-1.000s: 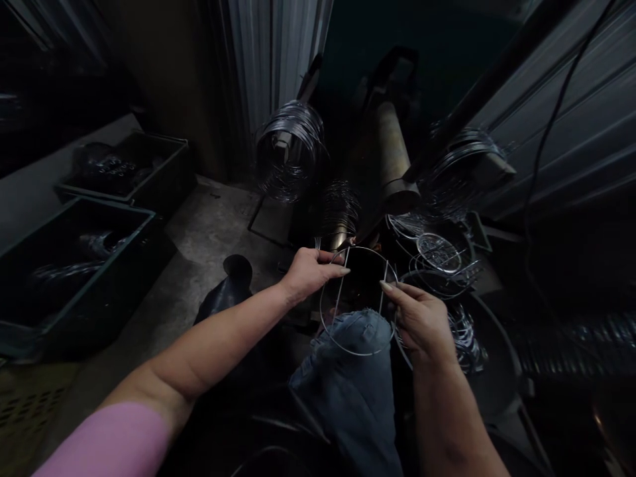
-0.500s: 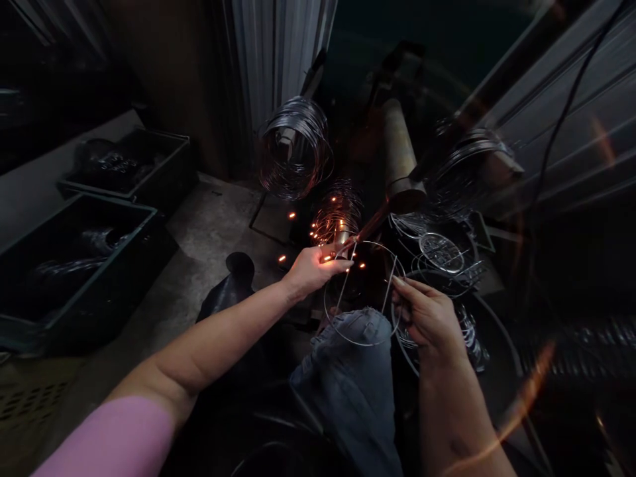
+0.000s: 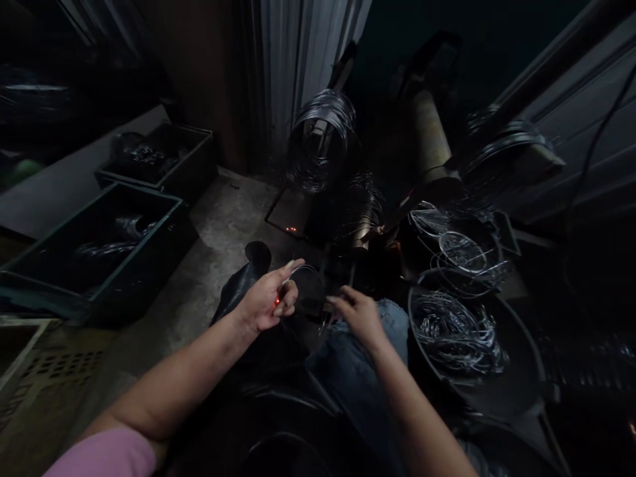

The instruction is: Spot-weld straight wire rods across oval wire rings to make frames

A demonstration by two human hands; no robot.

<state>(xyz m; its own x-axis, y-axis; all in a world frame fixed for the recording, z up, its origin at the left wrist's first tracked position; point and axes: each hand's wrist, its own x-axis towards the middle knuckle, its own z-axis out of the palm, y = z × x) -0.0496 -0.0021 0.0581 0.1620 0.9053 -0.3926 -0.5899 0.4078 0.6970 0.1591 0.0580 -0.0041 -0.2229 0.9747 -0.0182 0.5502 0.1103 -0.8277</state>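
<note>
My left hand (image 3: 271, 295) is closed around one side of a thin metal wire ring (image 3: 312, 269), which now stands tilted in front of it. A small red glow shows at its curled fingers. Close to the ring's other side is my right hand (image 3: 358, 315), over the knee of my jeans (image 3: 392, 324). Its fingers are bent together, but blur and darkness hide what is in them. Thin wires show below its fingertips. Just beyond stands a welding machine's lower cylinder (image 3: 362, 232), with a thick upper cylinder (image 3: 431, 136) at its right.
Wire coils (image 3: 322, 142) hang behind the machine. At the right, a round pan (image 3: 521, 384) holds bent wire pieces, with wire rings (image 3: 462, 252) beyond it. Metal bins (image 3: 171, 215) and a yellow perforated crate (image 3: 59, 371) stand at the left.
The bright welding sparks have died down to a few faint glows. Both hands have moved away from the machine toward me, carrying the ring, which has turned. The view has shifted left.
</note>
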